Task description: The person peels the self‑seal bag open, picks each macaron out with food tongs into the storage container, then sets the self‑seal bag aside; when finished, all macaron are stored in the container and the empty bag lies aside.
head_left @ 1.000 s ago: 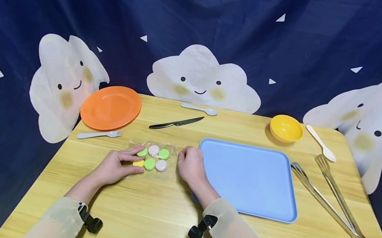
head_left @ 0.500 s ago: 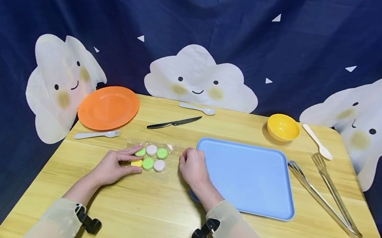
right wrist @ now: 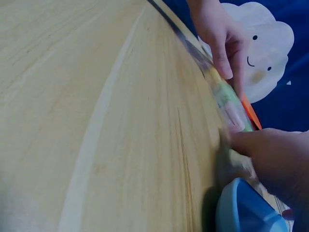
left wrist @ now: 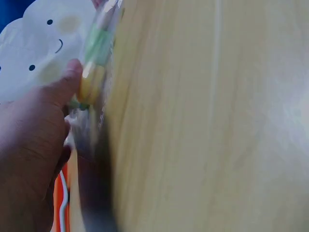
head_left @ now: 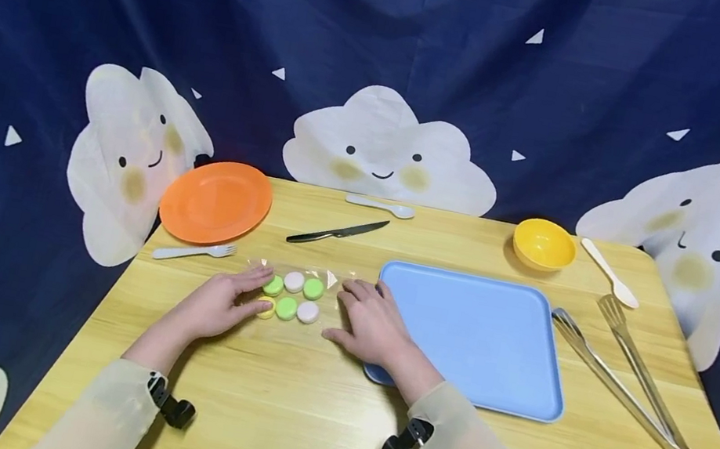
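Clear candy bag (head_left: 292, 297) between tray (head_left: 476, 339) edge, fork (head_left: 193, 252); both hands' fingers flat on it.

Left hand (left wrist: 29, 159) touches the candy packet (left wrist: 94, 72) (blurred) on the wooden table (left wrist: 207, 125).

No text, label, brand, number or sign can be read anywhere in these views. The clear bag of round candies (head_left: 292, 296) between the two hands shows no print. The backdrop cloth (head_left: 387, 62) beyond the hands bears only drawn cloud faces and small white triangles, no letters. The blue tray (head_left: 476, 339), just to the right of the right hand, is plain, and so are the orange plate (head_left: 216, 202) and yellow bowl (head_left: 544, 245) farther off. Both wrist views are too blurred to show any lettering.
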Available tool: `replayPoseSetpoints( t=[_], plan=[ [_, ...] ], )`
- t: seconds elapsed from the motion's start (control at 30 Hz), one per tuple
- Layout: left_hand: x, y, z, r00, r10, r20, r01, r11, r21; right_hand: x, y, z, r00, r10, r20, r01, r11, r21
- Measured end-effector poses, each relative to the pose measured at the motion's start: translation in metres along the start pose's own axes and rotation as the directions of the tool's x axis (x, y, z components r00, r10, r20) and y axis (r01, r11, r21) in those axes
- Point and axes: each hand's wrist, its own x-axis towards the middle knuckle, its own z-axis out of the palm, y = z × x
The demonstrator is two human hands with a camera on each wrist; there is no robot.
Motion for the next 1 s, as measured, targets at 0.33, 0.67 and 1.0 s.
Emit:
replayPoseSetpoints(
  t=[0.33,0.67,1.0],
  plan=[
    [-0.002,0.015,0.009,0.970,0.133,-0.203,-0.095,0.978,0.183,-0.004,0.001,0.004,0.998,-0.009,0.063,0.011,1.000,-0.026],
    [-0.019,0.011,0.005,0.988,0.082,-0.131,-0.062,0.987,0.150,-0.005,0.005,0.005,0.998,-0.001,0.059,0.002,1.000,-0.007],
    [-0.022,0.018,0.003,0.963,0.165,-0.211,-0.128,0.975,0.180,-0.006,0.005,0.006,0.998,-0.012,0.056,0.012,1.000,-0.005]
  ],
)
